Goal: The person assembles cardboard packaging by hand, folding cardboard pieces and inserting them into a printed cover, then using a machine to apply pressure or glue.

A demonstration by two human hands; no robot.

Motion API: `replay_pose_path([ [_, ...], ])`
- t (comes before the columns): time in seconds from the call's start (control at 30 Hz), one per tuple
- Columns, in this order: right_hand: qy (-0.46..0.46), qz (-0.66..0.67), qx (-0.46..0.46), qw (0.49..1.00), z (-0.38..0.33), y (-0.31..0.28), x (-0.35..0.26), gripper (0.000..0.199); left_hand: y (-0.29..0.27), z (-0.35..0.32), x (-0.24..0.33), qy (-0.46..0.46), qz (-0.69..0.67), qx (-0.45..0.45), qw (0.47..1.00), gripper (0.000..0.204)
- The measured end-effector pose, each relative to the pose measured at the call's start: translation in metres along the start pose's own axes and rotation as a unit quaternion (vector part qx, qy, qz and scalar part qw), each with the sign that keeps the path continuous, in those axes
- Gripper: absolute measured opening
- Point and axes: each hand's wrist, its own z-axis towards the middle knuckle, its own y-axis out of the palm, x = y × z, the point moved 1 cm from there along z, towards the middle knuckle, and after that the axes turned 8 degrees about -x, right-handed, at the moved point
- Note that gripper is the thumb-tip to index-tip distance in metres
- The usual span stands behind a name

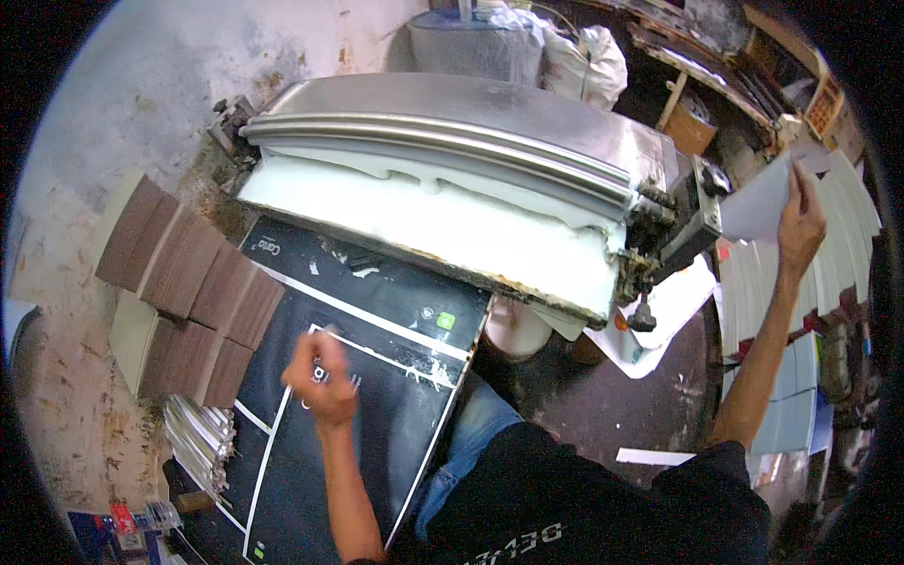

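Note:
My right hand (802, 226) is raised at the right side, its fingers pinched on the edge of a pale sheet of paper (758, 200). That sheet hangs just beyond the end of a metal roller machine (471, 155), above a stack of pale sheets (838, 254). My left hand (322, 379) is over a black board with white lines (377, 414). Its fingers are curled in and partly blurred, with nothing visible in them. Thick white liquid (405, 212) fills the machine's tray below the long rollers.
Stacks of brown-edged boards (188, 254) stand at the left, beside a bundle of white strips (200, 443). A white tray (664, 325) lies below the machine's right end. Light blue stacks (791, 405) are at the lower right. Behind the machine are a grey tub (471, 56) and a white sack (593, 66).

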Motion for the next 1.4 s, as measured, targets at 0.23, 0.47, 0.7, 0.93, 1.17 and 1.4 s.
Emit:
replay_pose_path([
  [0.23, -0.230, 0.162, -0.196, 0.940, 0.039, 0.010, -0.240, 0.042, 0.127, 0.129, 0.120, 0.021, -0.228, -0.216, 0.949, 0.055],
  [0.47, -0.281, 0.182, -0.388, 0.858, -0.022, 0.073, -0.354, 0.041, 0.155, 0.184, 0.074, -0.128, -0.320, -0.212, 0.914, 0.038],
  [0.7, -0.316, 0.232, -0.561, 0.729, 0.082, 0.210, -0.353, 0.060, 0.151, 0.222, 0.004, -0.263, -0.347, -0.196, 0.878, 0.033],
  [0.93, -0.314, 0.086, -0.565, 0.758, 0.049, 0.326, -0.322, 0.077, 0.103, 0.194, -0.012, -0.299, -0.314, -0.222, 0.874, 0.052],
  [1.17, -0.265, 0.018, -0.555, 0.788, 0.080, 0.355, -0.310, 0.100, 0.030, 0.136, 0.001, -0.215, -0.233, -0.247, 0.916, 0.048],
  [1.4, -0.228, 0.036, -0.567, 0.791, 0.077, 0.358, -0.307, 0.109, 0.027, 0.132, -0.008, -0.050, -0.054, -0.168, 0.983, 0.028],
])
